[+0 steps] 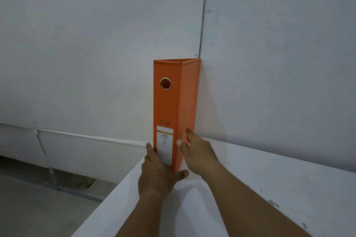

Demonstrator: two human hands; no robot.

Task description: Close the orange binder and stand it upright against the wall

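The orange binder (pixel 174 106) stands upright and closed on the white table (pixel 269 188), its far edge touching the white wall (pixel 96 54). Its spine faces me, with a metal-ringed finger hole near the top and a white label low down. My left hand (pixel 158 173) wraps the bottom of the spine, fingers on the left side and thumb under the right corner. My right hand (pixel 196 150) lies flat against the lower right cover, fingers pointing toward the wall.
The table's left edge runs diagonally from the binder's foot down to the frame bottom. Beyond it lies grey floor (pixel 38 208) with a white cable duct (pixel 77 134) along the wall base. A vertical panel seam (pixel 203 15) runs up the wall behind the binder.
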